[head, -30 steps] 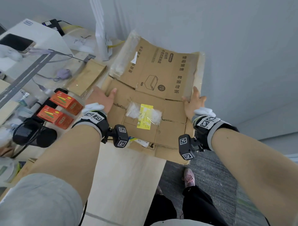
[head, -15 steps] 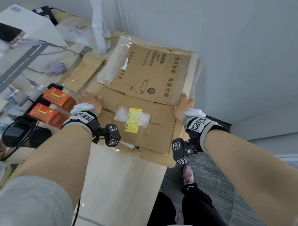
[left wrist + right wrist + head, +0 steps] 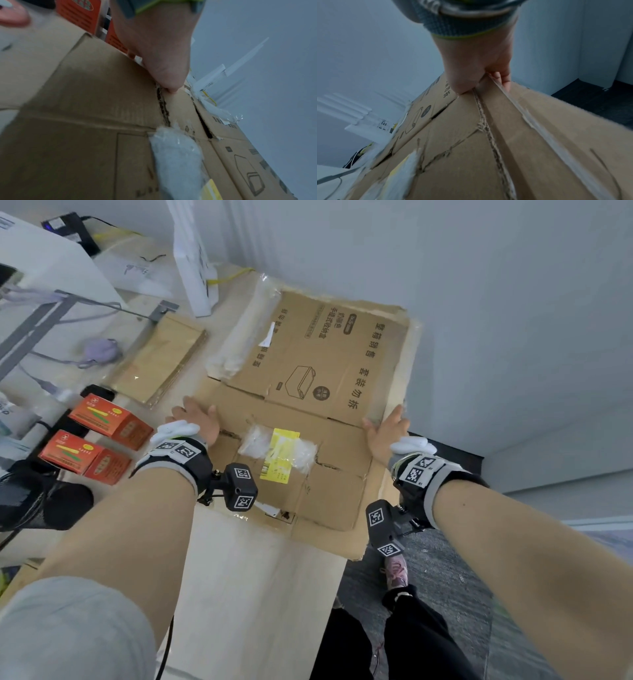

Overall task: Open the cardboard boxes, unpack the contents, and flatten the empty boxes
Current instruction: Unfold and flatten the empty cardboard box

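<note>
A flattened brown cardboard box (image 3: 318,364) with black print, a yellow label (image 3: 279,457) and torn clear tape lies on the pale wooden table (image 3: 257,577), its right part overhanging the table edge. My left hand (image 3: 195,419) holds its left edge; the left wrist view shows the thumb (image 3: 164,75) pressed on top of the cardboard (image 3: 96,108), with the fingers hidden. My right hand (image 3: 385,433) pinches the right edge, thumb on top and fingers (image 3: 503,79) underneath the cardboard (image 3: 488,148).
Two orange cartons (image 3: 109,419) (image 3: 82,457) sit left of my left hand. A smaller flat piece of cardboard (image 3: 161,361) lies beyond them. A white upright panel (image 3: 195,268) stands at the back, a black mesh item (image 3: 30,501) at the left. Dark floor (image 3: 445,594) lies right of the table.
The box's far panel, raised a second ago, has come down flatter onto the table. Both hands have stayed on the side edges.
</note>
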Demonstrator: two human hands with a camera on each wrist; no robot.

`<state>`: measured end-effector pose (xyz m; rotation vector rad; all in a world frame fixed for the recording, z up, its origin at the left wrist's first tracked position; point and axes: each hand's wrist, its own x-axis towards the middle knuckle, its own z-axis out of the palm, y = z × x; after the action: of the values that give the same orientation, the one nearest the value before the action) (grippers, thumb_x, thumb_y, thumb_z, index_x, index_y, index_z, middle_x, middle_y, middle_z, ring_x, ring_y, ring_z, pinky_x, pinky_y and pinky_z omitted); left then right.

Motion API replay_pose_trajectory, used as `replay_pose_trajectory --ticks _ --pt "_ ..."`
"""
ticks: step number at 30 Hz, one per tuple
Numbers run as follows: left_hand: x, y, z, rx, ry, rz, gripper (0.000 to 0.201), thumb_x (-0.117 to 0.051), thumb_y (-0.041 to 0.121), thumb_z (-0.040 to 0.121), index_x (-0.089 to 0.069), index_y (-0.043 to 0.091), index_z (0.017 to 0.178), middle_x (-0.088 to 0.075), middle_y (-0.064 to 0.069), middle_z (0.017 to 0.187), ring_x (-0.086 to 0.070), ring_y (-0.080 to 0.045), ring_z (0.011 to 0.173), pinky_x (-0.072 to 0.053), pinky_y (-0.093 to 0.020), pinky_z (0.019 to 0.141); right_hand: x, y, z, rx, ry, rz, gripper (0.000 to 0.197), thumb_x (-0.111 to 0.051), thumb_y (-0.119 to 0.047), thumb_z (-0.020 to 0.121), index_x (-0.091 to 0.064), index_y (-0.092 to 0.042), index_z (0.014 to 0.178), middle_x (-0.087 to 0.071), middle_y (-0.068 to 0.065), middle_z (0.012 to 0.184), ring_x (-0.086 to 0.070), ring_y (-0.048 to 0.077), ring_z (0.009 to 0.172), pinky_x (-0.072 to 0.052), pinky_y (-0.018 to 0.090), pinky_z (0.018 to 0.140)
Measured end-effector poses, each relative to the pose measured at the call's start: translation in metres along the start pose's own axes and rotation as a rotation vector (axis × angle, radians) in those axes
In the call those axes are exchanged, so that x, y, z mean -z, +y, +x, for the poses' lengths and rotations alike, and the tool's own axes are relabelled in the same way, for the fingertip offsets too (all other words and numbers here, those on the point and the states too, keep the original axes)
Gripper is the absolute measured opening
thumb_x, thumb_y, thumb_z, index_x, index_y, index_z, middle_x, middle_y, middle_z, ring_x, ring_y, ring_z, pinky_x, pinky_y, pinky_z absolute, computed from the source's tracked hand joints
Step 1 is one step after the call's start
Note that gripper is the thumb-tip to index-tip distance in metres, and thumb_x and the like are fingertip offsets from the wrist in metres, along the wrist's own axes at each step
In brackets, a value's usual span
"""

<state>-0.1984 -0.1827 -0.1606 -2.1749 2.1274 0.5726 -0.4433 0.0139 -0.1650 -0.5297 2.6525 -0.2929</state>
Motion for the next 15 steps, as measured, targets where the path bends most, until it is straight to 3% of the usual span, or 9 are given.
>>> replay_pose_trajectory --ticks 7,12,15 --pt "-0.002 -0.003 -0.001 -0.006 0.025 0.036 0.059 -0.042 0.045 0.097 -0.039 -0.002 0.132 -0.041 -0.028 0.132 -0.04 -0.044 0.121 -0.033 -0.051 0.101 0.029 -0.005 0.019 0.151 0.04 0.212 0.076 -0.047 -0.041 0.097 -0.008 -0.004 0.151 -0.033 0.019 0.142 -0.047 0.036 0.12 -0.038 0.043 0.096" --pt "-0.009 0.0 -0.002 0.056 -0.011 -0.007 0.067 -0.041 0.052 0.096 -0.037 -0.003 0.135 -0.037 -0.028 0.136 -0.038 -0.045 0.124 -0.031 -0.052 0.103 0.026 0.013 0.022 0.099 0.013 0.141 0.087 -0.043 -0.056 0.093 -0.005 -0.003 0.151 -0.036 0.021 0.146 -0.036 0.039 0.13 -0.032 0.05 0.102" --pt "-0.011 0.013 -0.013 0.123 0.059 -0.112 0.075 -0.05 0.055 0.091 -0.033 -0.004 0.136 -0.037 -0.028 0.137 -0.035 -0.042 0.128 -0.025 -0.051 0.106 0.029 0.026 0.016 0.005 0.014 -0.039 0.085 -0.042 -0.063 0.09 -0.027 0.003 0.142 -0.044 0.021 0.137 -0.044 0.037 0.123 -0.035 0.044 0.1"
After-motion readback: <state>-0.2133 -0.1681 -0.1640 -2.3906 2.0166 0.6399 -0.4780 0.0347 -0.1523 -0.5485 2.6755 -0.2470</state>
